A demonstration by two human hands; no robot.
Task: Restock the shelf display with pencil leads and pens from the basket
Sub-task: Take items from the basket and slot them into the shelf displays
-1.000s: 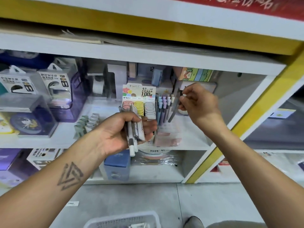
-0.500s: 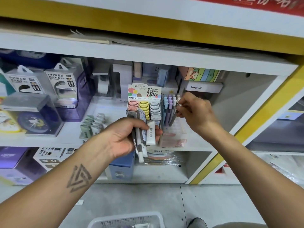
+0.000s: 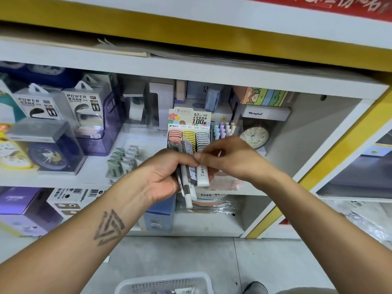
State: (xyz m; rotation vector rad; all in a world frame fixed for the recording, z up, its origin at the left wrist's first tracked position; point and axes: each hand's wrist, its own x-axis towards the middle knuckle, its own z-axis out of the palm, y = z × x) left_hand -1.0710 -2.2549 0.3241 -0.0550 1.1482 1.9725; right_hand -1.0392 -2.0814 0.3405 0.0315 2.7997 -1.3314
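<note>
My left hand [image 3: 164, 177] grips a bundle of pens and flat lead cases [image 3: 192, 177] in front of the shelf. A white lead case with a barcode sits at the bundle's right side, and my right hand [image 3: 229, 160] pinches its top end with thumb and fingers. Behind the hands stands the pencil-lead display [image 3: 189, 128] with pink, yellow and grey rows under a "0.7 HB 100" card. Pastel pens [image 3: 223, 131] stand upright just right of it. The white basket [image 3: 165, 283] lies on the floor at the bottom edge.
Power bank boxes [image 3: 84, 111] and a clear clock box [image 3: 48, 149] fill the shelf's left. A small round clock [image 3: 254, 137] stands right of the pens. The white shelf board [image 3: 63, 179] runs across, and a yellow-edged upright [image 3: 331, 162] bounds the right. A shoe [image 3: 255, 287] shows at the bottom.
My right hand has come back from the pastel pens on the shelf to the bundle in my left hand and now pinches the white lead case. The left hand has stayed put.
</note>
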